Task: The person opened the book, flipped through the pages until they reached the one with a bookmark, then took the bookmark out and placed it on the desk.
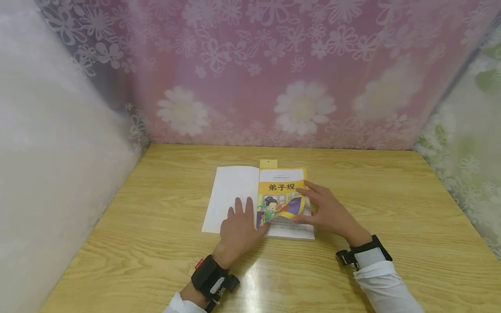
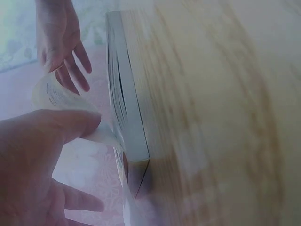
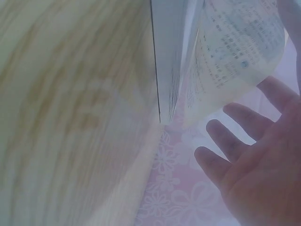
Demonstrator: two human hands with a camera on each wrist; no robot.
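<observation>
An open book (image 1: pixel 235 182) lies on the table, its left side blank white. On its right side, an illustrated yellow page (image 1: pixel 274 189) with a large title bows upward, its lower right corner lifted off the printed page below. My left hand (image 1: pixel 240 230) rests on the left side, fingers spread. Its thumb (image 2: pixel 80 123) touches the bottom of the raised page near the fold. My right hand (image 1: pixel 332 213) holds the page's right edge between thumb and index finger. Its other fingers (image 3: pixel 225 141) are spread apart, and printed text shows on the page's underside in the right wrist view.
A small yellow tab (image 1: pixel 268 163) sticks out above the book's top edge. The wooden table (image 1: pixel 156 208) extends around the book. A pink flowered cloth (image 1: pixel 242 87) hangs behind it, with pale cloths at the left and right.
</observation>
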